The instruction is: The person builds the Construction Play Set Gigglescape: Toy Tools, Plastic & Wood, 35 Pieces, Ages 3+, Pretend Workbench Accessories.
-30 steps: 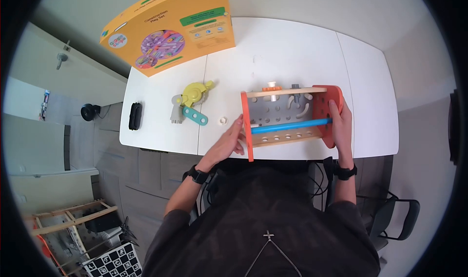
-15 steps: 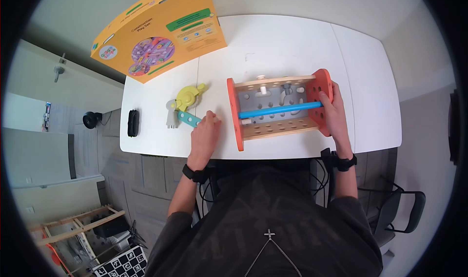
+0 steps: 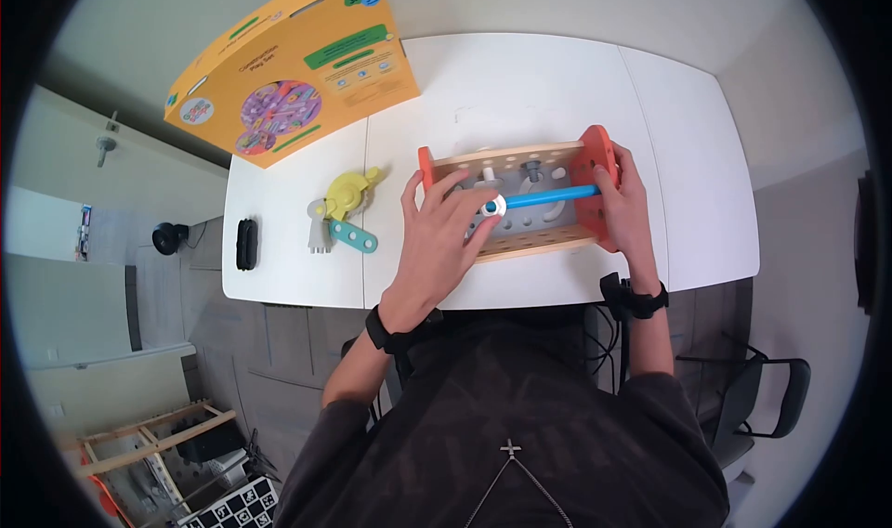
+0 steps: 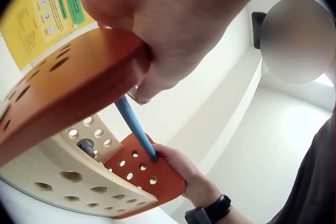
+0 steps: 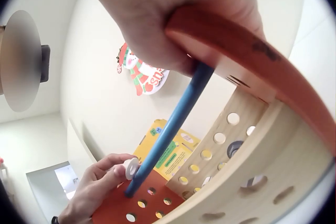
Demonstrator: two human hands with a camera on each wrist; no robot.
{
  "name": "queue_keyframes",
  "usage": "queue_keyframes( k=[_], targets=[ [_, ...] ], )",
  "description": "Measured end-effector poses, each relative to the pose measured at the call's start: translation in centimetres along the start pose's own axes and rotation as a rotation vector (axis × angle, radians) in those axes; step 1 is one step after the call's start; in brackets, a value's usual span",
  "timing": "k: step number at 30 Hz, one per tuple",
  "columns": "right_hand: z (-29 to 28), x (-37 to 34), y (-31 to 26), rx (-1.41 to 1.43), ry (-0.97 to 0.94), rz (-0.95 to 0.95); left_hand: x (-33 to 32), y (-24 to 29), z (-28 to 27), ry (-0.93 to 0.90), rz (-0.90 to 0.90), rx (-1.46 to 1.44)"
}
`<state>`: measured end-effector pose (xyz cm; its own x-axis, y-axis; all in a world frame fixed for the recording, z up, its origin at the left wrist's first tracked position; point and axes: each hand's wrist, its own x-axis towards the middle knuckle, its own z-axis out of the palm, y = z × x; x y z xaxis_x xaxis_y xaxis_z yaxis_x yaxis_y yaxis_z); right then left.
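A wooden toy box with red end panels [image 3: 595,180] and a blue rod [image 3: 553,196] along its upper front sits on the table. My left hand [image 3: 435,245] is at its left end, pinching a small white ring [image 3: 493,206] between thumb and fingers. The right wrist view has that white ring [image 5: 131,168] beside the rod's far end; whether they touch I cannot tell. Gripping the right red panel, thumb on the inner side, is my right hand [image 3: 626,214]. A grey bolt [image 3: 531,170] and a white peg [image 3: 490,177] show at the back board.
Left of the box lie a yellow toy piece [image 3: 348,194], a grey piece [image 3: 319,226] and a teal strip with holes [image 3: 354,236]. A black case [image 3: 246,244] is at the table's left. The large yellow carton [image 3: 307,73] stands at the back left.
My left hand went from the box's left panel to the white ring on the table, picked it up and brought it to the rod's left end. The right hand still grips the right panel.
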<state>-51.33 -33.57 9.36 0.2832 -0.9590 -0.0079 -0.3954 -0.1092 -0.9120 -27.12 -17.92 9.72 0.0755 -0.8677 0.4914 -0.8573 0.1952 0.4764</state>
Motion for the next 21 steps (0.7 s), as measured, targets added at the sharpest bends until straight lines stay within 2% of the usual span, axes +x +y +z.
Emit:
queue_keyframes(
  k=[3, 6, 9, 13, 16, 21],
  targets=[
    [0.2, 0.0, 0.1, -0.017, 0.031, -0.076, 0.1, 0.0, 0.4, -0.050, -0.025, -0.007],
    [0.5, 0.0, 0.4, -0.339, 0.275, -0.388, 0.3, 0.3, 0.1, -0.077, -0.061, -0.019],
    [1.0, -2.4, -2.4, -0.491, 0.265, -0.618, 0.4, -0.2, 0.6, -0.045, -0.088, -0.111],
    [4.2, -5.6, -4.8, -0.263, -0.164, -0.426, -0.3, 0.0, 1.4, -0.020, -0.175, -0.244],
    [6.2, -5.7, -5.1, -0.276, -0.171, -0.340, -0.5, -0.2, 1.7, 0.049, -0.054, -0.091],
    [7.3, -5.3, -4.9, -0.352, -0.236, -0.257, -1.5, -0.4, 2.2, 0.059, 0.102, 0.124]
  ],
)
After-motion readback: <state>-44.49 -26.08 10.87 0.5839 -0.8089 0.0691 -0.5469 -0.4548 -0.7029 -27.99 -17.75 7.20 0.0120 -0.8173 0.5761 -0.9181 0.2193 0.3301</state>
